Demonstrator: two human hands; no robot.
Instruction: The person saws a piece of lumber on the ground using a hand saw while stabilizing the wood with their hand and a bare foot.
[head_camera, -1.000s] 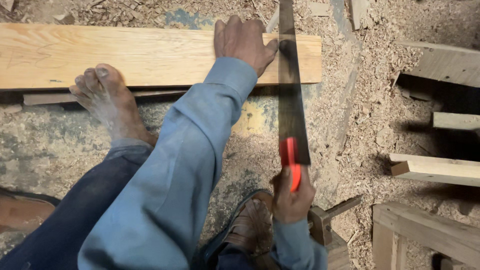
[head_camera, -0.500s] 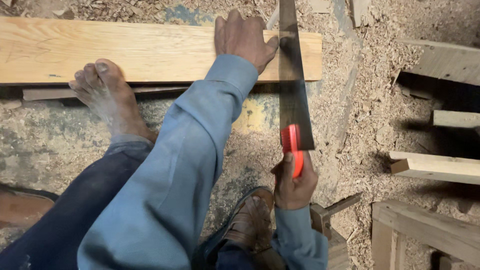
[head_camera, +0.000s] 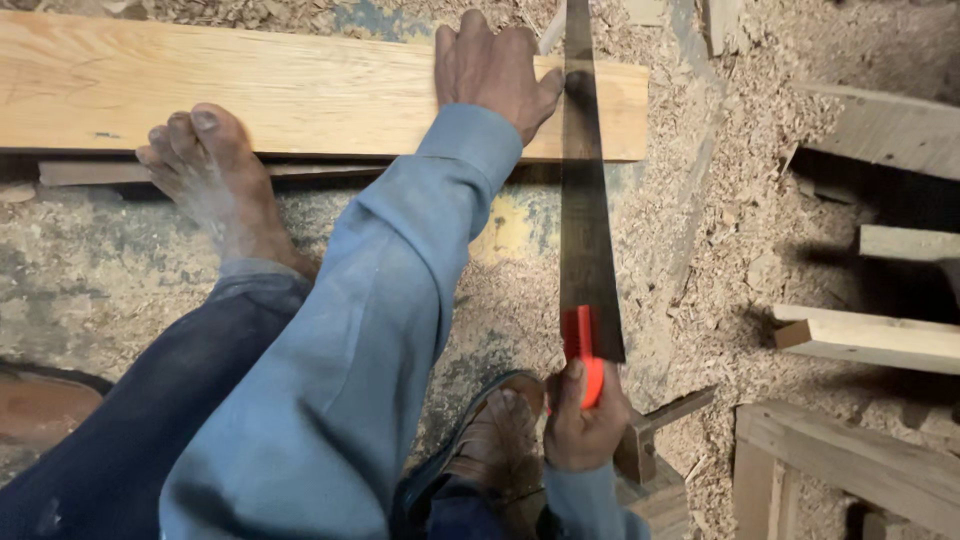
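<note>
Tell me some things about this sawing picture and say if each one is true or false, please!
1. The right hand holds a saw with a red handle. True.
2. The left hand is up in the air, away from the wood. False: it lies flat on the long wooden plank, right beside the saw blade.
3. A bare foot rests at the plank's near edge. True.
4. The floor is clean and shiny. False: sawdust and wood shavings cover it.
5. The saw blade crosses the plank near its right end. True.
6. The person wears a red sleeve. False: the sleeve is blue.
</note>
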